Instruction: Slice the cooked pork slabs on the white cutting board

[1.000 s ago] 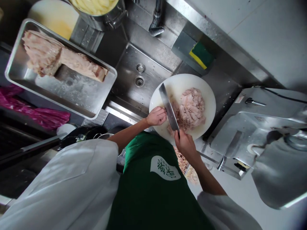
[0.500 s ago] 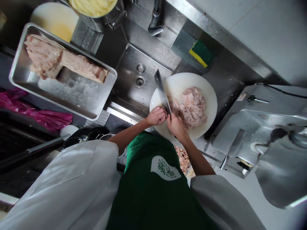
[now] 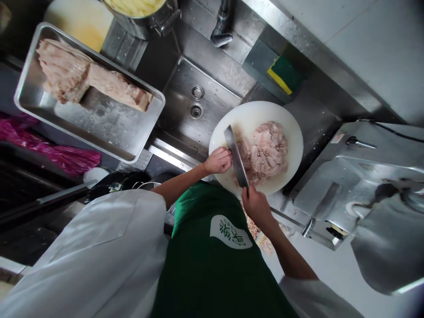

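Observation:
My right hand (image 3: pixel 255 202) is wrapped round the handle of a kitchen knife (image 3: pixel 237 157), whose long blade points away over a round white cutting board (image 3: pixel 293 132). Fingers curled, my left hand (image 3: pixel 219 160) rests at the board's left edge, close beside the blade. Whether anything sits under those fingers is hidden. Thin pale slices of cooked meat (image 3: pixel 270 148) lie heaped on the right half of the board, and smaller pieces lie by the blade.
A metal tray (image 3: pixel 109 119) with big meat pieces (image 3: pixel 66 70) stands at left. Behind the board are a sink (image 3: pixel 179 106), a faucet (image 3: pixel 220 33) and a sponge (image 3: pixel 285 75). A metal slicing machine (image 3: pixel 351 176) stands at right; a pot (image 3: pixel 149 24) is at the back.
My right hand has drawn the knife back toward me and to the right, so its tip now lies over the board. My left hand has stayed nearly in place.

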Available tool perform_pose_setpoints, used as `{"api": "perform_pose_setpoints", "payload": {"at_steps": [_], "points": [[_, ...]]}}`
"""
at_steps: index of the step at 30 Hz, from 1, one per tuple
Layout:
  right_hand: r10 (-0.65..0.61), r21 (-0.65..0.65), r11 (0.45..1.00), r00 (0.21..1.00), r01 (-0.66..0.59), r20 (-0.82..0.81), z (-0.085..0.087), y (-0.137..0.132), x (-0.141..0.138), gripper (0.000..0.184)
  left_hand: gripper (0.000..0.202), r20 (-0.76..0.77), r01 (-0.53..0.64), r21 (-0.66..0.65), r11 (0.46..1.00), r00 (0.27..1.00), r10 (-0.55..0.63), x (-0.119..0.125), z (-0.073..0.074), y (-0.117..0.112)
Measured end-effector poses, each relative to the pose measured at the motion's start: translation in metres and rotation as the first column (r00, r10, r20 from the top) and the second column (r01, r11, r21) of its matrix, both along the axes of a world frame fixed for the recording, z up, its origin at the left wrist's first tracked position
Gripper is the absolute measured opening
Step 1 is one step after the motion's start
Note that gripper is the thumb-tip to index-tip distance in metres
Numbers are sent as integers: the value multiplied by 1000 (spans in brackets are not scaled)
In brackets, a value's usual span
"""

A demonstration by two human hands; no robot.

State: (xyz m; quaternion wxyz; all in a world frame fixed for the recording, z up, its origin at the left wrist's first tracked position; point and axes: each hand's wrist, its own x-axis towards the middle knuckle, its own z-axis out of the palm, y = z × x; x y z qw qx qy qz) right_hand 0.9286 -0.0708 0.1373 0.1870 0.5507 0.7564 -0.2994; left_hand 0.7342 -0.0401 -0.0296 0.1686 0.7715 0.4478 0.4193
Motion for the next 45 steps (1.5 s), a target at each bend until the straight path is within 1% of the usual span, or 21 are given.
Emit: {"api": "perform_pose_setpoints", "payload": {"at_steps": [3,5,6,7,9,11,15,17,19,20,22,25,27,29,31,33,37,40,42,43,45], "points": [[-7,94,996,1000,8,-9,-36,35,-37,29,14,8,14,34,999,1000,-14,-2,2,0],[4,133,991,999,1,-41,-47,53,-48,30,15,16,11,35,999,1000,-12,-2,2,0],[10,146,989,999,-3,-51,-46,58,-49,31,15,18,0,31,1000,1000,0,-2,1,0],[13,155,988,999,-4,-53,-42,59,-46,31,15,19,-13,28,1000,1000,12,-2,0,0],[5,163,987,1000,0,-30,-27,52,-34,32,15,27,-23,15,1000,999,22,-1,-3,0],[3,152,988,1000,0,-16,-9,36,-19,31,14,44,-18,-5,1000,999,19,0,-5,0],[16,55,998,1000,-15,-22,22,-1,11,26,17,37,-19,-36,999,999,20,1,-7,-1],[5,6,1000,1000,-5,-19,31,-16,24,25,17,27,-20,-31,999,999,21,1,-6,-1],[-5,-29,1000,1000,4,-11,33,-23,30,25,16,28,-10,-26,1000,1000,11,1,-5,-1],[-6,-35,999,1000,6,-4,29,-23,29,25,16,32,-7,-24,1000,999,8,1,-4,-1],[-1,-22,1000,1000,1,5,14,-15,14,25,15,44,-5,-28,1000,999,6,0,-4,-1],[-4,48,999,1000,3,5,-23,17,-27,27,18,65,13,-44,999,998,-10,-2,-5,-2],[-12,102,995,1000,14,-18,-42,40,-49,31,20,66,13,-33,999,998,-11,-2,-6,-2],[-1,142,990,998,10,-62,-49,55,-55,34,21,56,-16,-11,1000,998,17,-2,-7,-2],[10,160,987,997,2,-73,-41,57,-49,35,20,48,-49,9,999,998,48,-1,-8,-2],[3,164,986,999,4,-43,-24,47,-36,34,19,40,-67,15,998,997,66,0,-7,-2],[-4,108,994,999,8,-33,11,11,-6,30,18,10,-90,18,996,996,90,1,-5,-1],[-23,27,999,999,24,-37,28,-17,17,27,17,9,-82,19,996,997,82,1,-4,-1],[-42,-22,999,999,42,-19,32,-29,28,26,15,32,-55,17,998,998,54,1,-4,-1],[-47,-40,998,999,47,-10,31,-32,30,26,15,41,-42,13,999,998,42,1,-4,-2],[-46,-37,998,999,45,-8,19,-28,21,26,16,41,-31,1,1000,999,31,0,-5,-2]]}}
